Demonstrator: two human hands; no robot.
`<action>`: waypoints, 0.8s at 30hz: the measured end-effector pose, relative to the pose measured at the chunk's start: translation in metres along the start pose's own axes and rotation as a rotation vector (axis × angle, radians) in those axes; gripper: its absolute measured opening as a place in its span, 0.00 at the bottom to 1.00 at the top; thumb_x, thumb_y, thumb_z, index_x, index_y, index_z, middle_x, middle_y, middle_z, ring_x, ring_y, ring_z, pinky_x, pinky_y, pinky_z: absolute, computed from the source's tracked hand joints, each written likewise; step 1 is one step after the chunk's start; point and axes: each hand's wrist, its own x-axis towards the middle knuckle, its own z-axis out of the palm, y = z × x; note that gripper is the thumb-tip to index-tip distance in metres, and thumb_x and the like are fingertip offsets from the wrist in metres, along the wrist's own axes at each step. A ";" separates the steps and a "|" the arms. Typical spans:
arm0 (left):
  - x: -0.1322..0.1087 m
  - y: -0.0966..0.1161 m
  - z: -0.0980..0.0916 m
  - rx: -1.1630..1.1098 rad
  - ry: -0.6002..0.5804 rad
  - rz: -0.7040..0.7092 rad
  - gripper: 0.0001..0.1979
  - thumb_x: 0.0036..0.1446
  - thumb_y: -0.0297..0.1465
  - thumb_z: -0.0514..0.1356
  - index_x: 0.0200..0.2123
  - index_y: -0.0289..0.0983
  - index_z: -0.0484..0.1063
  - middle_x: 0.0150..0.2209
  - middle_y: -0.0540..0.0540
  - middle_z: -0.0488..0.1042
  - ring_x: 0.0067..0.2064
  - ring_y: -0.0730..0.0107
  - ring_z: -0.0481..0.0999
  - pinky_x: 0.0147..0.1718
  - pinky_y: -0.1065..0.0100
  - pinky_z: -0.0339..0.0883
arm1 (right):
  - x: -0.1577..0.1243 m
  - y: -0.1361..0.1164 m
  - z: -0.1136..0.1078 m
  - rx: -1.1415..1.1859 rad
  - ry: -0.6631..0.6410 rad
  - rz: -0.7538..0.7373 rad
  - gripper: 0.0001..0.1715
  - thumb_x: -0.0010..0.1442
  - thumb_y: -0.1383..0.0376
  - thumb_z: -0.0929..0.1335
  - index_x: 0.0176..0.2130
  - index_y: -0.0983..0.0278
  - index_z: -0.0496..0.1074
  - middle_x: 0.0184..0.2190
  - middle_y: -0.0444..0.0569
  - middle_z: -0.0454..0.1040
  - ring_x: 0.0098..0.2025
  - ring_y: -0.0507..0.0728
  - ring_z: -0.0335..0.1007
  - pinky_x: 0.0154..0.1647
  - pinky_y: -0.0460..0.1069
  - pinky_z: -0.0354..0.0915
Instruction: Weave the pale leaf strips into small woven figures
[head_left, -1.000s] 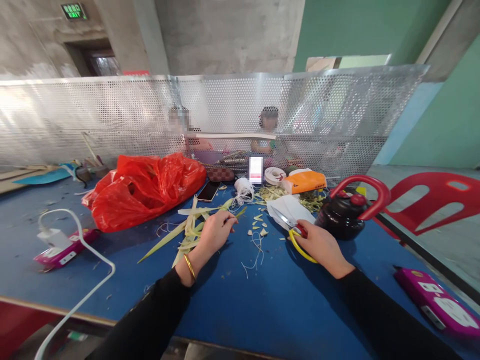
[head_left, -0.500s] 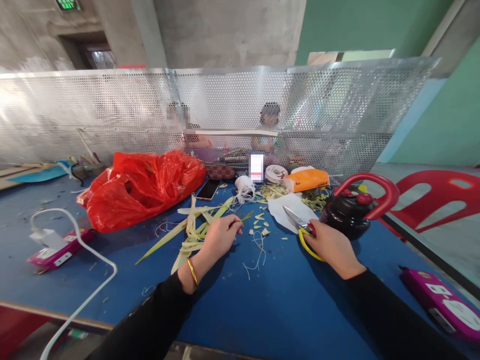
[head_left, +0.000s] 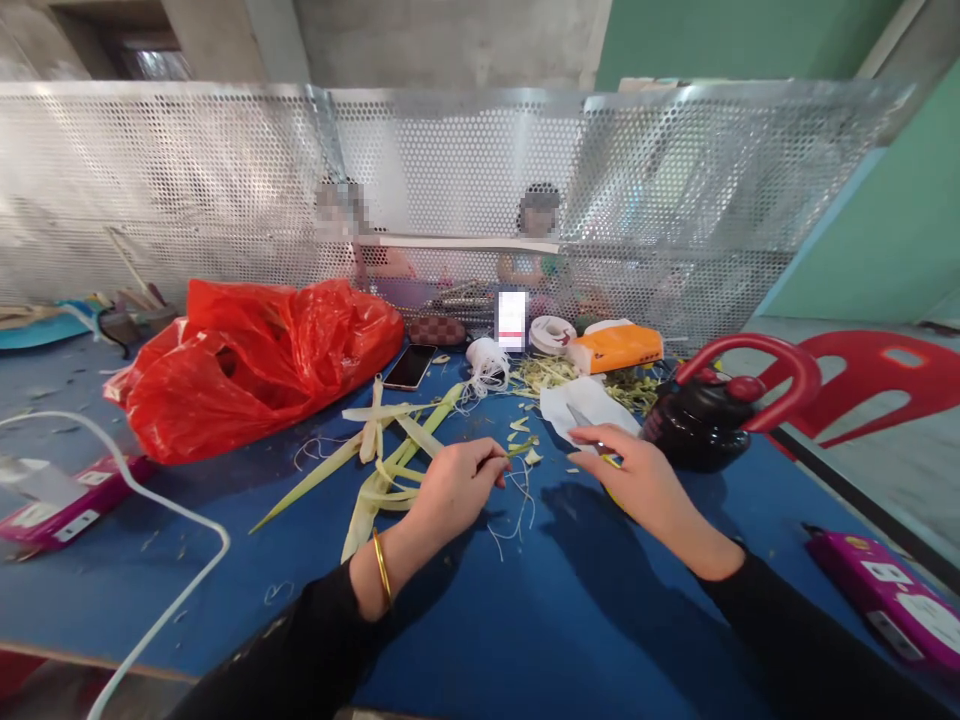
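Note:
My left hand (head_left: pixel 463 487), fingers pinched together, holds a thin green strip of husk (head_left: pixel 523 446) whose tip pokes out beyond the fingertips. Beside and beneath that wrist lie several pale, folded husk leaves (head_left: pixel 367 500). My right hand (head_left: pixel 637 475) is empty, its fingers stretched out and thumb apart, just over the scissors (head_left: pixel 613 490). The scissors' yellow handle is mostly covered by the hand, and the blade rests on a white paper (head_left: pixel 559 405). Small husk scraps (head_left: pixel 532 457) and loose white thread (head_left: pixel 517 510) are between my hands.
A red plastic bag (head_left: pixel 255 370) lies left, near a phone (head_left: pixel 411 367). A thread spool (head_left: pixel 489 362), tape roll (head_left: pixel 553 335) and orange tissue pack (head_left: pixel 619 347) sit at the back. A black jug (head_left: pixel 697 425) and power strips (head_left: pixel 885 590) flank the space. People sit behind the perforated screen (head_left: pixel 465 150).
My right hand has let go of the scissors and moved slightly left, its fingers opening. My left hand has shifted a little right with the husk strip. The view has tilted down.

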 end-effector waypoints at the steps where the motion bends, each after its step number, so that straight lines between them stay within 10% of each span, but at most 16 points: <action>1: -0.001 0.002 0.000 -0.002 -0.011 0.009 0.10 0.57 0.29 0.53 0.26 0.39 0.72 0.25 0.52 0.76 0.26 0.71 0.72 0.27 0.71 0.61 | 0.002 -0.009 0.002 0.112 -0.020 0.004 0.17 0.62 0.60 0.65 0.50 0.60 0.71 0.44 0.49 0.78 0.43 0.56 0.76 0.45 0.47 0.69; 6: -0.008 0.006 0.002 0.068 -0.056 0.078 0.10 0.57 0.29 0.53 0.27 0.40 0.73 0.25 0.51 0.76 0.29 0.69 0.74 0.28 0.70 0.59 | -0.001 -0.048 0.013 0.897 -0.175 0.195 0.14 0.52 0.61 0.70 0.41 0.62 0.74 0.34 0.47 0.80 0.38 0.58 0.77 0.40 0.52 0.72; 16: -0.011 0.003 0.010 0.158 -0.144 0.104 0.10 0.59 0.28 0.54 0.28 0.41 0.74 0.25 0.51 0.75 0.28 0.70 0.73 0.28 0.70 0.59 | -0.016 -0.049 0.024 0.783 -0.150 0.206 0.10 0.56 0.59 0.68 0.29 0.64 0.73 0.21 0.42 0.72 0.25 0.52 0.69 0.27 0.46 0.65; 24: -0.005 0.001 0.005 0.132 -0.054 0.041 0.10 0.59 0.30 0.55 0.27 0.41 0.73 0.24 0.53 0.75 0.27 0.71 0.72 0.27 0.70 0.59 | -0.011 -0.033 0.018 0.645 -0.123 0.084 0.09 0.59 0.61 0.68 0.38 0.62 0.74 0.33 0.46 0.78 0.34 0.56 0.73 0.36 0.48 0.67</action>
